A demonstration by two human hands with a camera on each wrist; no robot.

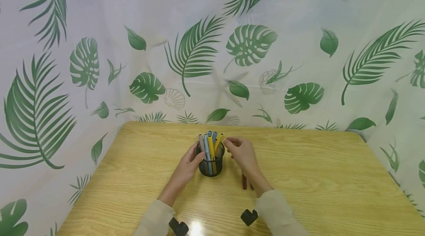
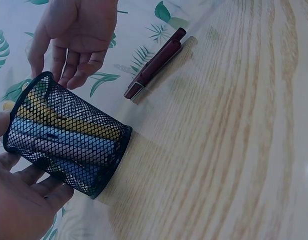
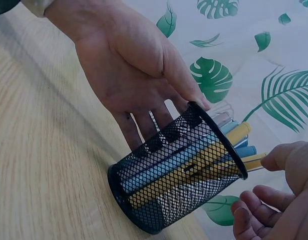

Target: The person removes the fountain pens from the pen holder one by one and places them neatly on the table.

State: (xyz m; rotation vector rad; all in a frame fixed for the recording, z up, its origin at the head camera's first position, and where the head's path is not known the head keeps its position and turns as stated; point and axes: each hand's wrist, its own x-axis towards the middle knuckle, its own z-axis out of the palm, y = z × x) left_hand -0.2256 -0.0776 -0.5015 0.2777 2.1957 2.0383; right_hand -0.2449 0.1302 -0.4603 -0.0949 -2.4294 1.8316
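Observation:
A black mesh pen cup (image 1: pixel 210 167) stands on the table, holding several grey, blue and yellow pens. My left hand (image 1: pixel 187 163) grips the cup from its left side, thumb near the rim and fingers spread around the mesh, as the right wrist view shows. At the rim's other side, my right hand (image 1: pixel 241 153) has its thumb on the end of a yellow pen (image 3: pixel 255 161) that leans out of the cup. Its index finger reaches the rim in the left wrist view, and its remaining fingers are loosely bent.
Two dark red pens (image 2: pixel 156 65) lie side by side on the wooden table (image 1: pixel 315 177), to the right of the cup and partly under my right forearm in the head view. A leaf-patterned cloth (image 1: pixel 206 59) hangs behind the table and along its sides.

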